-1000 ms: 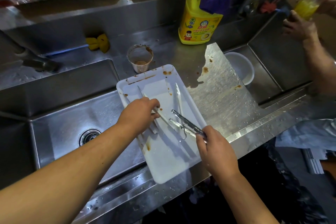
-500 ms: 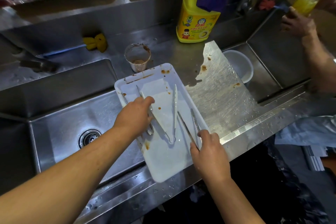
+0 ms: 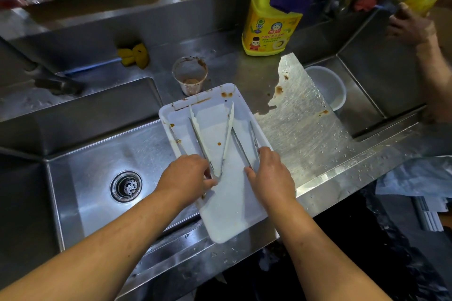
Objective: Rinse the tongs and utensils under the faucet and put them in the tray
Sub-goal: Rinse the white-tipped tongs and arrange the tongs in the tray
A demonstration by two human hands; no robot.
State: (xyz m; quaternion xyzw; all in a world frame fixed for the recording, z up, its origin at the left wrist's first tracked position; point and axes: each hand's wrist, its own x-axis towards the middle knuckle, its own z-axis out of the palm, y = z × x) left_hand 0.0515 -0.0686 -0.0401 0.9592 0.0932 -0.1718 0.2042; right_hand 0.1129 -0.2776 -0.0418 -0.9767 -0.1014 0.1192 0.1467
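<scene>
The left hand [image 3: 187, 177] has its fingers curled down around the hinged end of the white-tipped tongs [image 3: 212, 140], thumb and fingertips pinching the joint where the two arms meet. From that grip the arms fan out away from the fingers in a wide V, tips pointing toward the far end of the tray. A further thin metal utensil [image 3: 176, 139] lies just beyond the left knuckles along the tray's left wall, its near end hidden under the hand.

The right hand [image 3: 271, 176] closes its fingers on the near end of the slim metal tongs [image 3: 245, 145]; thumb on one side, fingers curled over the other. Their two arms run forward from the fingertips, close together, near the tray's right wall.

Both hands rest inside the white tray [image 3: 232, 222], which sits partly over the sink [image 3: 97, 154] and partly on the wet steel counter [image 3: 300, 134]. Past the tray's far rim stand a stained plastic cup [image 3: 190, 76] and a yellow detergent jug [image 3: 267, 22].
</scene>
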